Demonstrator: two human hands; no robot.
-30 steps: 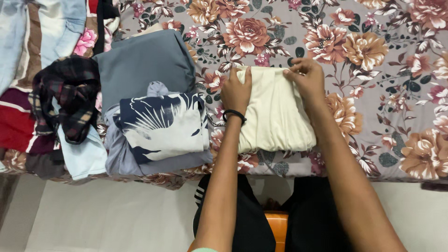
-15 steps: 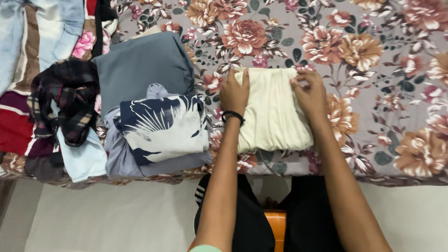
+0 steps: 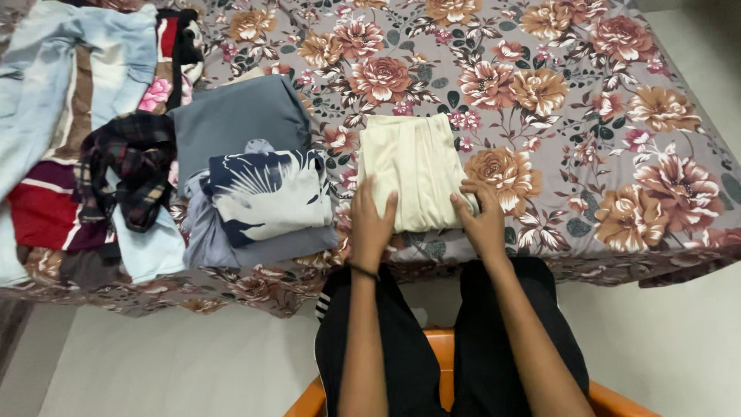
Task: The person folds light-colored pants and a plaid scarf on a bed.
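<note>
Folded cream garment (image 3: pixel 415 168) at centre of floral bedspread (image 3: pixel 617 116), near edge. Left hand (image 3: pixel 372 224) at its 7 o'clock corner, right hand (image 3: pixel 482 220) at 5 o'clock; both flat, fingers spread, gripping nothing. Risk: uneven press skews folds; garment slides off edge; navy-print stack (image 3: pixel 262 197) at 9 o'clock gets nudged.

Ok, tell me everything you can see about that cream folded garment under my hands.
The cream garment is folded into a neat upright rectangle of soft, plain fabric with faint lengthwise creases. It lies flat on the floral bedsheet, near the bed's front edge, just right of the stack of folded clothes. The left hand rests on its near left corner and the right hand on its near right corner, fingers spread, pressing rather than gripping.
</note>
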